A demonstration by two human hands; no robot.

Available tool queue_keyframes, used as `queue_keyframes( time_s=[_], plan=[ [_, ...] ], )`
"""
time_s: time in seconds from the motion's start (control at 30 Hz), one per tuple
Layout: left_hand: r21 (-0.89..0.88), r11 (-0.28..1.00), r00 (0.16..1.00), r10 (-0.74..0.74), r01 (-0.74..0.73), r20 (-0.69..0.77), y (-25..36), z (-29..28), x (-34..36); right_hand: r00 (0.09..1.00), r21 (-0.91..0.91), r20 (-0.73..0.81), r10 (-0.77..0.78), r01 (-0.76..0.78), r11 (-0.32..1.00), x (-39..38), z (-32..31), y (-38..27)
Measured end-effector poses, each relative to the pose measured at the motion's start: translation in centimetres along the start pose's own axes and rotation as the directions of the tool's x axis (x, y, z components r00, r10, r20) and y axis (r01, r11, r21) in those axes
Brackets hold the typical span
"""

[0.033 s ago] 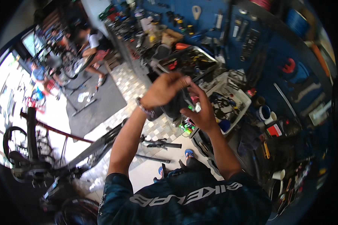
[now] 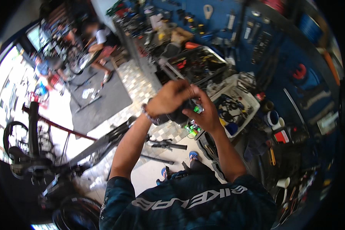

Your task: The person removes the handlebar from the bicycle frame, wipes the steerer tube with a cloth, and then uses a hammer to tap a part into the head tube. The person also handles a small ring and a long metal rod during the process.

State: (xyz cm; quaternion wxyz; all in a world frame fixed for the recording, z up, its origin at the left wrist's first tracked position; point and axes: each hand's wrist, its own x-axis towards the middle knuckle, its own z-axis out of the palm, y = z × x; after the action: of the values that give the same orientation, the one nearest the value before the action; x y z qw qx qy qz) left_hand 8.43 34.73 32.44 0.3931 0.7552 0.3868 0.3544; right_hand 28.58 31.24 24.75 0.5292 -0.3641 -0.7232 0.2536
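Observation:
My left hand, a bracelet or watch at its wrist, curls its fingers over toward my right hand. Their fingertips meet or overlap in front of a dark object, mostly hidden, whose kind I cannot make out. The right thumb sits apart from its bent fingers, around the dark area. Whatever the fingers hold is obscured. Just beyond them are a metal tray of tools and a white plastic basket of dark parts. Small bright green items show below my hands.
A bicycle frame fills the lower left. Black parts lie by my feet. Co-workers are around bicycles on a dark mat at upper left. A blue tool wall and cluttered bench with cups run along the right.
Both hands appear slightly lower in the picture, still close together, with the left turned a little further over. The surroundings have shifted slightly as my head moved.

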Motion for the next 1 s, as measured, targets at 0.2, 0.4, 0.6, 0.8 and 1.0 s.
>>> queue_keyframes(
  time_s=[0.2, 0.4, 0.6, 0.8, 1.0],
  plan=[
    [0.238, 0.912, 0.942, -0.321, 0.335, -0.096, -4.9, 0.2, -14.0, 0.749, -0.405, 0.625, 0.222, 0.068, 0.912, -3.5, 3.9, 2.5],
    [0.277, 0.813, 0.85, -0.431, 0.511, -0.304, -7.2, 0.9, -19.7, 0.499, -0.301, 0.828, 0.257, 0.008, 0.954, -3.8, 5.1, 2.9],
    [0.352, 0.812, 0.801, -0.216, 0.465, -0.558, -7.0, -1.4, -21.8, 0.337, -0.057, 0.934, 0.121, -0.195, 0.979, 0.6, 3.6, 3.1],
    [0.567, 0.661, 0.824, -0.145, 0.492, -0.547, -7.9, -4.9, -23.9, 0.69, 0.633, 0.72, 0.072, -0.696, 0.34, 1.7, 6.3, 3.2],
    [0.68, 0.4, 0.786, -0.376, 0.615, -0.49, -11.7, -6.4, -23.9, 0.554, 0.486, 0.827, 0.099, -0.791, 0.371, 5.9, 10.4, 2.9]
  ],
)
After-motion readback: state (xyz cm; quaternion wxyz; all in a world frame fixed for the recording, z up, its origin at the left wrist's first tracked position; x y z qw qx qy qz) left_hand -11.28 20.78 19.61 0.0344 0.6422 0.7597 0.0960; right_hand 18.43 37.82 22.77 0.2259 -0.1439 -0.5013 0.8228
